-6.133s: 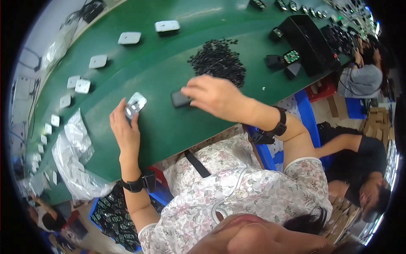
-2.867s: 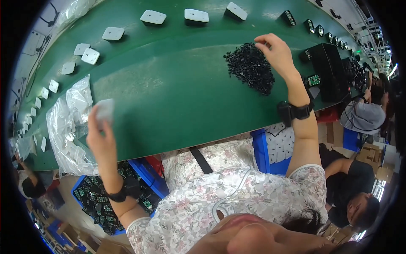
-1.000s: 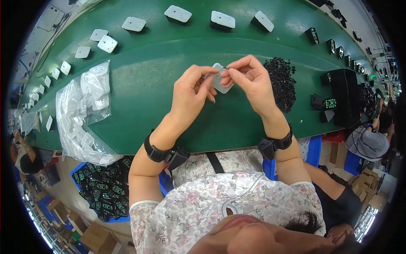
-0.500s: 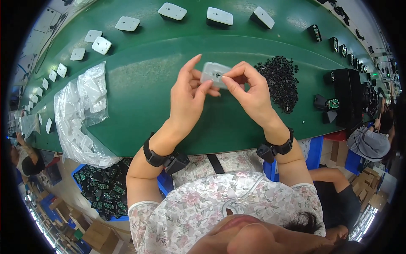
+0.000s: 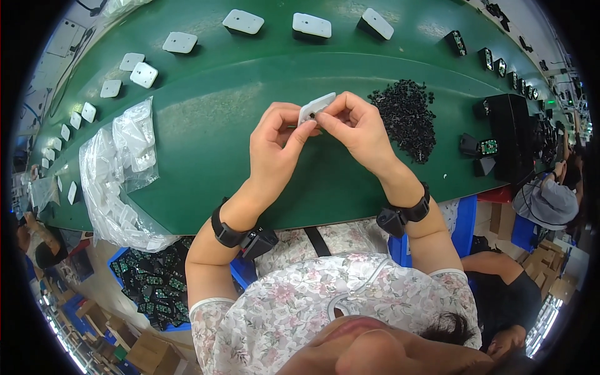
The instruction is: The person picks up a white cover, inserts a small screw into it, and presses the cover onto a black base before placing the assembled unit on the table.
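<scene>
A thin white plastic cover (image 5: pixel 323 102) is tilted up between my hands over the bench. My left hand (image 5: pixel 275 134) is closed on its left end, thumb in front and fingers behind. My right hand (image 5: pixel 362 131) is closed at its right end, with the thumb tip pressed near its lower edge. A tiny black part (image 5: pixel 312 115) shows against the cover between my two thumb tips; its exact shape is too small to tell. To the right of my right hand lies a pile of small black parts (image 5: pixel 409 119).
On the green bench (image 5: pixel 206 112), a clear bag of white covers (image 5: pixel 122 181) lies left. Black housings with white lids (image 5: pixel 244 22) line the far side. Open housings with circuit boards (image 5: pixel 487 59) and a black box (image 5: pixel 512 137) stand right. A blue bin of circuit boards (image 5: pixel 156 287) sits below.
The cover has tipped from nearly flat to steeply tilted. My left fingers have closed in on it, and my right hand has moved slightly left, bringing both thumbs together.
</scene>
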The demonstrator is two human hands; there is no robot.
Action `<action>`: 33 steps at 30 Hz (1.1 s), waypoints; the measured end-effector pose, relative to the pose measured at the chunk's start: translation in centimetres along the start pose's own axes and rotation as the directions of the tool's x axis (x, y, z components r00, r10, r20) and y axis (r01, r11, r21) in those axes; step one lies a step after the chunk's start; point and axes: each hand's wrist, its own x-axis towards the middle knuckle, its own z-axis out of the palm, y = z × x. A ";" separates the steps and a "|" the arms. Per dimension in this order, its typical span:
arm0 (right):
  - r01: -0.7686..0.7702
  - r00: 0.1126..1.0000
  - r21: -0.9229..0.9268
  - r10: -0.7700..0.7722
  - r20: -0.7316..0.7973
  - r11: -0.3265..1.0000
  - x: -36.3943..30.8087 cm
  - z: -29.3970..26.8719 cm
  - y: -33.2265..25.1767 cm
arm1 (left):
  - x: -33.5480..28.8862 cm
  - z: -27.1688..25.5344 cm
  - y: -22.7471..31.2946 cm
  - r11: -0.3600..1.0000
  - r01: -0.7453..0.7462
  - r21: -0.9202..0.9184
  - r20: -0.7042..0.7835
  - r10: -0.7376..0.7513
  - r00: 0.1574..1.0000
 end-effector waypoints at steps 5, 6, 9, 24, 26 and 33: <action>-0.023 1.000 -0.100 0.021 -0.020 0.995 -0.6 0.5 -0.4 | 0.2 -0.4 -0.1 0.985 -0.098 0.144 -0.001 0.099 0.995; 0.086 0.993 -0.270 -0.105 -0.058 0.959 -0.8 0.2 -0.5 | 0.2 -0.4 0.2 0.998 -0.047 0.049 -0.016 0.048 0.999; 0.261 0.931 -0.469 -0.348 -0.109 0.844 -0.3 -0.2 -1.0 | 0.5 -0.6 0.6 0.997 0.037 -0.065 -0.018 -0.038 0.999; 0.091 0.996 -0.208 -0.091 0.006 0.974 0.6 -2.0 -0.2 | 0.3 0.2 1.4 0.983 0.183 0.002 0.087 -0.183 0.979; 0.049 0.998 -0.171 -0.044 0.035 0.984 1.2 -2.2 0.5 | 0.5 0.4 1.5 0.962 0.266 -0.059 -0.003 -0.267 0.964; 0.110 0.858 -0.793 -0.460 -0.228 0.599 6.6 -12.0 -4.9 | 2.8 -5.5 0.5 0.901 0.349 0.259 -0.153 -0.318 0.936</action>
